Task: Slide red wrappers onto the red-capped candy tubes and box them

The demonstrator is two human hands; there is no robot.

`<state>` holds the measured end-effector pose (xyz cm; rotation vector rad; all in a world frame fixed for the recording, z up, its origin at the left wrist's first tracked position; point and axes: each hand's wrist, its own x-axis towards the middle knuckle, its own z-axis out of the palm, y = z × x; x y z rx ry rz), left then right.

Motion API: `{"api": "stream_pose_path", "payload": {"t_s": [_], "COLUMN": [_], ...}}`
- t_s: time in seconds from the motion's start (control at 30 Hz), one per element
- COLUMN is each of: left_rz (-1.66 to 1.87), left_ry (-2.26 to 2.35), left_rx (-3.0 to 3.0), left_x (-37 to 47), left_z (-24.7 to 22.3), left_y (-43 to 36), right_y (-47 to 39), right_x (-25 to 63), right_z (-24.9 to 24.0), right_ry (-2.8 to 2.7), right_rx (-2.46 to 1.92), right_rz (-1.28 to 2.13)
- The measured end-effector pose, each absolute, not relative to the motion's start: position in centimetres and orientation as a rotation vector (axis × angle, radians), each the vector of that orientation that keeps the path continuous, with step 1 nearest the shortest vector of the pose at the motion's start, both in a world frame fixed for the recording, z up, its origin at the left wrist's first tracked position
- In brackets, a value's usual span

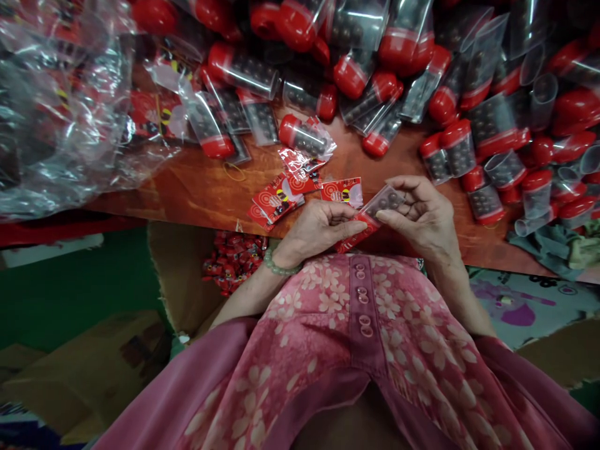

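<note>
Between my two hands, close to the table's front edge, is a small clear tube of dark balls (387, 199) with red at its lower left end. My left hand (323, 228) pinches that red end, and a printed red card (349, 242) shows beneath its fingers. My right hand (422, 212) grips the clear end between thumb and fingers. Just beyond the left hand lie printed red cards (276, 199) and another card (344, 189). A red-capped tube (307, 136) in a shiny clear wrapper rests behind them.
Many red-capped tubes of dark balls (492, 119) cover the back and right of the brown table (187, 181). Crumpled clear plastic bags (70, 112) are heaped at the left. Below the edge, a cardboard box (182, 269) holds small red packets (237, 259). A greenish cloth (546, 247) lies at right.
</note>
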<state>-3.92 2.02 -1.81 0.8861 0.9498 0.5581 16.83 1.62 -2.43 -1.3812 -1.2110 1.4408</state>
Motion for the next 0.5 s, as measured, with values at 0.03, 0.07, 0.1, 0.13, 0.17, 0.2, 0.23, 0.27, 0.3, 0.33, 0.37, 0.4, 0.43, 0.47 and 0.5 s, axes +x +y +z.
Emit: {"api": "stream_pose_path", "payload": {"t_s": [0.03, 0.07, 0.1, 0.13, 0.17, 0.2, 0.23, 0.27, 0.3, 0.33, 0.37, 0.4, 0.43, 0.47, 0.5], "left_rz": [0.567, 0.571, 0.567, 0.555, 0.535, 0.515, 0.500, 0.498, 0.502, 0.514, 0.527, 0.538, 0.547, 0.555, 0.567], "left_ry": [0.952, 0.954, 0.955, 0.954, 0.948, 0.945, 0.946, 0.956, 0.972, 0.990, 1.009, 1.027, 1.042, 1.054, 1.063], "left_rx": [0.855, 0.822, 0.785, 0.745, 0.714, 0.698, 0.706, 0.738, 0.790, 0.853, 0.913, 0.962, 0.998, 1.017, 1.019], "left_x": [-3.8, -3.7, -3.6, -3.5, -3.4, -3.3, -3.2, -3.0, -2.9, -2.8, -2.7, -2.7, -2.6, -2.6, -2.5], "left_z": [-1.9, -1.9, -1.9, -1.9, -1.9, -1.8, -1.8, -1.7, -1.6, -1.6, -1.6, -1.7, -1.8, -1.9, -2.1], "left_y": [1.9, 1.8, 1.7, 1.6, 1.5, 1.5, 1.4, 1.4, 1.3, 1.3, 1.2, 1.1, 1.0, 0.9, 0.8], "right_y": [1.4, 1.3, 1.2, 1.1, 1.0, 1.0, 0.9, 0.9, 0.8, 0.7, 0.6, 0.4, 0.1, -0.1, -0.4], "right_x": [16.8, 16.8, 16.9, 17.1, 17.2, 17.4, 17.6, 17.7, 17.7, 17.7, 17.6, 17.5, 17.4, 17.3, 17.2], "right_z": [-2.5, -2.5, -2.5, -2.4, -2.3, -2.3, -2.3, -2.3, -2.4, -2.5, -2.7, -2.8, -3.0, -3.1, -3.1], "right_ry": [-1.201, -1.192, -1.191, -1.203, -1.228, -1.255, -1.273, -1.272, -1.252, -1.219, -1.181, -1.154, -1.142, -1.142, -1.152], "right_rx": [-1.365, -1.347, -1.334, -1.328, -1.325, -1.327, -1.332, -1.337, -1.337, -1.330, -1.324, -1.318, -1.314, -1.315, -1.323], "right_rz": [1.430, 1.417, 1.408, 1.404, 1.409, 1.417, 1.424, 1.429, 1.429, 1.427, 1.422, 1.420, 1.423, 1.421, 1.412]}}
